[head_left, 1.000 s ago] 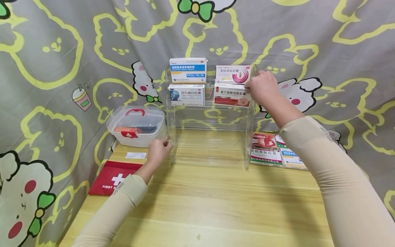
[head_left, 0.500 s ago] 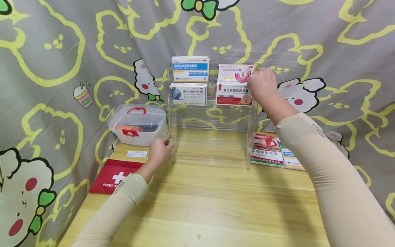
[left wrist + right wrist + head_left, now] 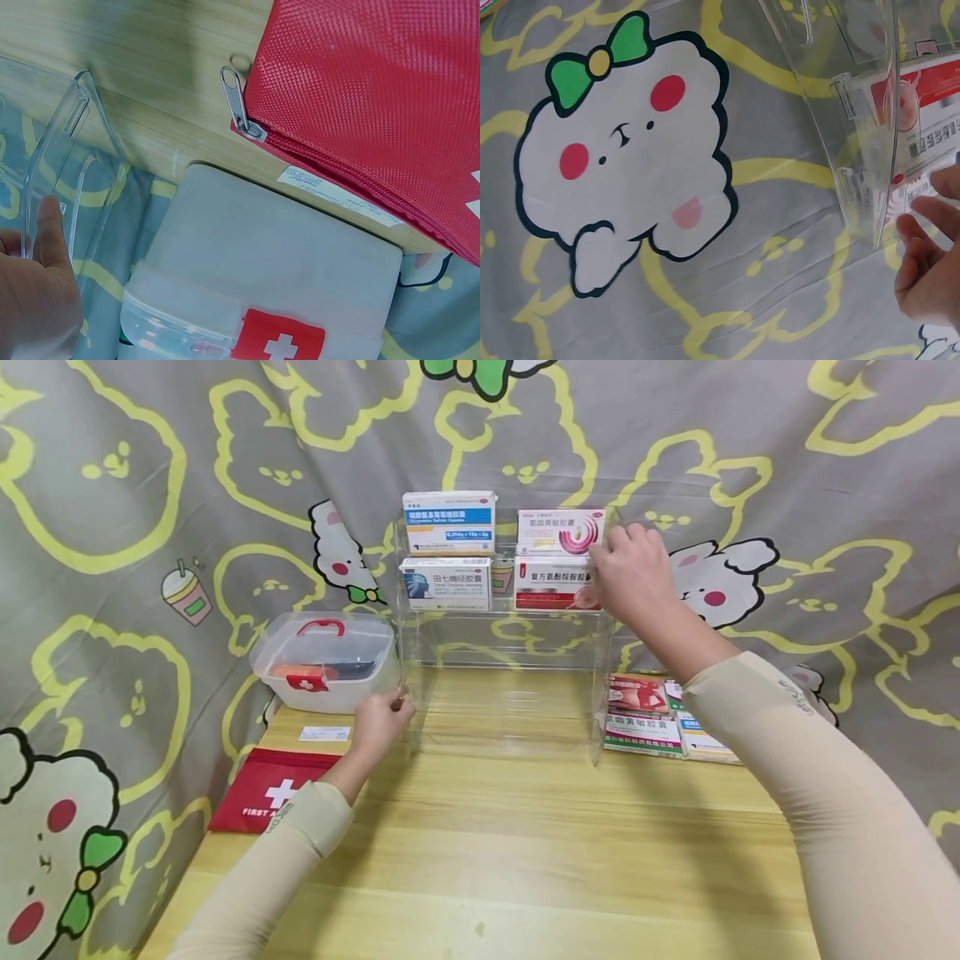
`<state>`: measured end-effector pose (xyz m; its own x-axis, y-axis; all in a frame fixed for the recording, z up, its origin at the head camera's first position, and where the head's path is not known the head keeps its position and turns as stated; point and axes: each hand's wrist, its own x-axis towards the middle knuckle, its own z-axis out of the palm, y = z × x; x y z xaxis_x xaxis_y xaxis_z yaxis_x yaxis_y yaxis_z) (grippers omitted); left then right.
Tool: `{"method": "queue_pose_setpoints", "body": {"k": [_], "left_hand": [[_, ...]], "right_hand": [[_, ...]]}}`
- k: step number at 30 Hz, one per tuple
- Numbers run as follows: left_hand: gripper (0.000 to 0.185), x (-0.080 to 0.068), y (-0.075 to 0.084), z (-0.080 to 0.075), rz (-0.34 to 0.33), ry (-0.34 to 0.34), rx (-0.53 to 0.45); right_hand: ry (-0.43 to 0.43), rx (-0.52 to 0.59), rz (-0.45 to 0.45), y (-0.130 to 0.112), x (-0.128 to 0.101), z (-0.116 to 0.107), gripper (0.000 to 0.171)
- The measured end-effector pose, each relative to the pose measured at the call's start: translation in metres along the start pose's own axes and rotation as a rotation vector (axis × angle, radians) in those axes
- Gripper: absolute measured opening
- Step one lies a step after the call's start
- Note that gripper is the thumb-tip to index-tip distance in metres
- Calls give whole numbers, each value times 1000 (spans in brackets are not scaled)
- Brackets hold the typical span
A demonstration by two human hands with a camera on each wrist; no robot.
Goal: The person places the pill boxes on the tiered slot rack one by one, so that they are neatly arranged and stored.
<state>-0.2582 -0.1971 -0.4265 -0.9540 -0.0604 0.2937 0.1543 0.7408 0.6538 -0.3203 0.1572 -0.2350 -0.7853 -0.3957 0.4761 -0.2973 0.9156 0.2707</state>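
Shifted leftward, my right hand (image 3: 634,572) is partly covering the red-and-white cardboard carton (image 3: 550,587); its grip I cannot tell. My left hand (image 3: 378,724) is pinching the clear acrylic rack (image 3: 502,640).

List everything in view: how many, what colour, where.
Curtain: 1, grey with yellow outlines and cartoon figures, behind the table
Table: 1, light wood, under the rack
Rack: 1, clear, standing at the table's back
Standing boxes: 4, white with blue, pink or red, two rows of two high on the rack
Flat boxes: at least 4, mixed colours, right of the rack
Storage box: 1, translucent with red handle, left of the rack
Contents: count unclear, orange and dark, inside the storage box
Slip: 1, whitish, before the storage box
First-aid pouch: 1, red, table's left
Sleeves: 2, beige, forearms
Left hand: 1, bare, rack's left side
Right hand: 1, bare, by the right-hand standing boxes
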Motion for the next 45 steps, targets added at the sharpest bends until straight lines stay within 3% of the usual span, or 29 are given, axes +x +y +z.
{"method": "queue_pose_setpoints", "body": {"k": [2, 4, 7, 15, 20, 25, 32, 38, 45], "left_hand": [[32, -1, 1, -1, -1, -2, 2], [32, -1, 1, -2, 3, 0, 3], [33, -2, 2, -4, 10, 1, 0], [29, -3, 3, -2, 10, -4, 23], [28, -5, 3, -3, 4, -17, 12], [27, -7, 2, -4, -10, -10, 16], [28, -6, 1, -3, 5, -8, 6], [21, -6, -2, 1, 84, 66, 23], [21, -5, -3, 3, 101, 76, 17]], "right_hand": [[125, 71, 5, 5, -6, -1, 26], [183, 112, 25, 11, -12, -5, 30], [173, 113, 84, 24, -20, -11, 34], [-194, 59, 298, 73, -53, -14, 43], [-344, 69, 361, 104, -86, 1, 45], [-401, 111, 389, 123, -123, 27, 45], [-547, 156, 384, 137, -175, 56, 49], [-720, 256, 366, 141, -208, 79, 64], [-801, 341, 354, 133, -237, 107, 87]]}}
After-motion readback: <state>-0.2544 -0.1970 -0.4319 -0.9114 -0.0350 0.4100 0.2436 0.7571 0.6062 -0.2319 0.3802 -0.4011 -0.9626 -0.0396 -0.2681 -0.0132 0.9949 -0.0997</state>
